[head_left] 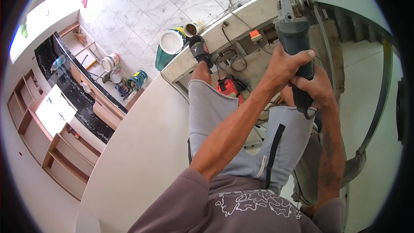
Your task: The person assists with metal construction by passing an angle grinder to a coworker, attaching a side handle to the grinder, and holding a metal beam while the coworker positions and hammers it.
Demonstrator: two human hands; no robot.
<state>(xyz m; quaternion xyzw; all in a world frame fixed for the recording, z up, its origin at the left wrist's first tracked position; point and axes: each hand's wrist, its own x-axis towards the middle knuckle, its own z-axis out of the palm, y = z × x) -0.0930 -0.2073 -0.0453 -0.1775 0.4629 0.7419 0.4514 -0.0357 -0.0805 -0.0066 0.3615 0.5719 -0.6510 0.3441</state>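
Note:
Both hands grip a dark angle grinder (295,39), held up in front of me with its metal head pointing away. My left hand (282,67) is closed around the middle of its body, thumb across the top. Lower down, my right hand (318,85) wraps the rear part near the cord end, with some fingers hidden behind the tool. At the head, the grinder is close beside a thin curved metal strip (324,39); whether they touch I cannot tell.
Below lies a rough ledge (267,67) with a red power tool (228,87), an orange-and-white box (255,35) and cables. My sandalled foot (201,51) rests on its edge. Buckets (171,42) stand on the tiled floor (146,0). Another person's trousered leg (312,164) shows at right.

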